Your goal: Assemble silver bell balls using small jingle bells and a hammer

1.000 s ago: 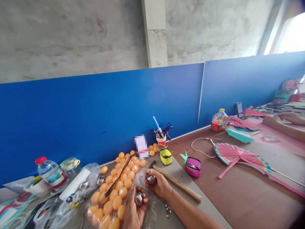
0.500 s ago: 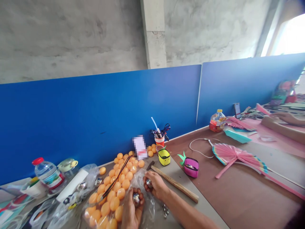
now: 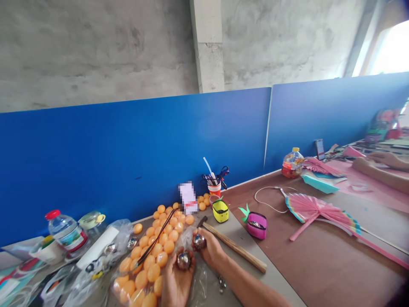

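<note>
My left hand (image 3: 177,279) is palm up at the bottom of the view, its fingers curled round a shiny metal ball (image 3: 184,260). My right hand (image 3: 209,249) sits just to its right and grips a second metal ball (image 3: 199,241) at the fingertips. Both hands hover over a clear plastic bag (image 3: 198,277) next to a heap of orange ping-pong balls (image 3: 159,245). A black cord (image 3: 158,238) lies across the orange balls.
A wooden-handled hammer (image 3: 234,247) lies right of my right hand. Beyond it stand a yellow pouch (image 3: 221,211), a pink pouch (image 3: 257,224) and a pen cup (image 3: 215,187). A water bottle (image 3: 67,232) is at left. Pink paper fans (image 3: 315,211) and another person's arm (image 3: 380,170) are at right. A blue partition (image 3: 159,145) backs the desk.
My left hand has opened upward, showing its metal ball more plainly. My right hand's ball has shifted a little toward the fingertips. The view has tilted slightly.
</note>
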### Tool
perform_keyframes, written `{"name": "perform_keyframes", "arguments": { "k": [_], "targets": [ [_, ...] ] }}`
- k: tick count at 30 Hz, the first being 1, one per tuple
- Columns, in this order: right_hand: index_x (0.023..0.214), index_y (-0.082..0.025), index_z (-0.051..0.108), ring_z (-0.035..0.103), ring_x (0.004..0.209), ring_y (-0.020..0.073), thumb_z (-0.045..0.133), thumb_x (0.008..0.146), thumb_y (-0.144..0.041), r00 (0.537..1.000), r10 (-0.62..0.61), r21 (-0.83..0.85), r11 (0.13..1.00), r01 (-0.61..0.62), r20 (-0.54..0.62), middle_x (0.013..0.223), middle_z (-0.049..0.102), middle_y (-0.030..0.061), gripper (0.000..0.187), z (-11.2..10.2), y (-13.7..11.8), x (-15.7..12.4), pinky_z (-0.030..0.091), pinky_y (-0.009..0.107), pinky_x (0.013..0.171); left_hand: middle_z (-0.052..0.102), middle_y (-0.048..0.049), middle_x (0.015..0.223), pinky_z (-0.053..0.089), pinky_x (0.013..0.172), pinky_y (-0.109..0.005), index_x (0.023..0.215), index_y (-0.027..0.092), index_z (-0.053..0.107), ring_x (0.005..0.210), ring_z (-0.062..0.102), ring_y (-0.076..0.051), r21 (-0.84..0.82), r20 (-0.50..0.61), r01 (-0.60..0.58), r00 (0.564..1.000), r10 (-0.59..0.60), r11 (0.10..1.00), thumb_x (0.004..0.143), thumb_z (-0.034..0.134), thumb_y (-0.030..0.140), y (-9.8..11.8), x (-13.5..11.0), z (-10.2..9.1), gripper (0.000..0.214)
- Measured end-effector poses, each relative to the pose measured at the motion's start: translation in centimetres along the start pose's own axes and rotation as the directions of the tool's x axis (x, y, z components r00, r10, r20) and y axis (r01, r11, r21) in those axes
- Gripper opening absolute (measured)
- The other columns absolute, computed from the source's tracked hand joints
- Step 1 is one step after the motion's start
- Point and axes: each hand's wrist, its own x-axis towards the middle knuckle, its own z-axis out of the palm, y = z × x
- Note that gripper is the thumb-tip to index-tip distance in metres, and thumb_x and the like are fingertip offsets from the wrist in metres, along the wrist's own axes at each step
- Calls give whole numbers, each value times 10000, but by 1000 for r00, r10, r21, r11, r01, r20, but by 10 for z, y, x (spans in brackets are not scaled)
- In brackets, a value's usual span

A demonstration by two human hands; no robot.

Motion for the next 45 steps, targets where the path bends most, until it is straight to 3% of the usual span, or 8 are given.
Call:
{"name": "perform_keyframes", "arguments": {
  "k": [5, 8, 13, 17, 25, 33, 40, 45],
  "targets": [
    [842, -151, 695, 592, 671, 155, 709, 512, -146, 997, -5, 92, 996, -2, 78, 744, 685, 23, 330, 4, -6, -1, 455, 268, 668, 760, -76, 915, 621, 793, -368, 1176, 198, 684, 876, 743, -236, -19, 86, 0, 996, 2, 1000, 712, 557, -57, -1, 3, -4, 545],
    [892, -155, 705, 607, 675, 168, 714, 503, -115, 997, 24, 87, 996, -30, 66, 766, 707, 33, 391, 5, -7, -3, 462, 281, 663, 756, -74, 907, 625, 753, -347, 1147, 193, 680, 846, 741, -226, 28, 59, -3, 998, 2, 1000, 763, 635, 4, -2, 3, -6, 430],
    [856, -171, 668, 581, 596, 147, 799, 566, -209, 996, 88, 81, 993, -86, -18, 643, 623, -19, 321, 3, -10, -6, 465, 271, 598, 666, -14, 692, 499, 488, -216, 872, 166, 656, 529, 576, -113, 86, 43, 44, 998, -48, 995, 740, 744, 128, 0, -1, -5, 163],
    [804, -180, 637, 629, 637, 158, 790, 620, -259, 988, 127, 122, 986, -116, -89, 697, 642, -3, 252, 4, -14, -6, 493, 265, 595, 631, 7, 666, 538, 541, -238, 766, 177, 592, 576, 609, -126, 94, 13, -7, 1000, 6, 996, 724, 787, 159, 0, -2, -4, 201],
    [659, -184, 549, 488, 429, 103, 735, 742, -449, 987, 142, -44, 988, -145, -82, 563, 579, -8, 334, 5, -6, -3, 320, 219, 395, 656, -9, 674, 405, 443, -205, 745, 180, 561, 464, 470, -78, 160, 49, -4, 999, -4, 987, 695, 866, 238, -6, 2, -8, 315],
    [576, -197, 533, 431, 381, 109, 762, 682, -509, 998, 51, -244, 968, -57, -33, 445, 527, -17, 401, 3, 4, -1, 297, 239, 366, 652, -10, 701, 375, 443, -213, 792, 186, 588, 462, 439, -77, 254, 91, -82, 994, 60, 964, 712, 851, 282, -9, 3, -13, 291],
    [581, -186, 533, 448, 371, 110, 760, 645, -463, 995, 61, -239, 968, -79, -84, 464, 542, -13, 364, 3, 4, 1, 298, 227, 349, 657, -3, 681, 356, 418, -201, 815, 191, 570, 433, 429, -74, 239, 36, -36, 999, 28, 970, 720, 834, 250, -8, 2, -9, 287],
    [644, -177, 557, 499, 411, 115, 684, 751, -382, 991, 87, -160, 982, -103, -103, 526, 578, -8, 264, 1, 2, 0, 360, 222, 396, 667, -36, 676, 415, 449, -212, 797, 164, 586, 466, 485, -96, 173, 29, 22, 999, -27, 985, 781, 768, 201, -6, -2, -2, 186]
  ]
}}
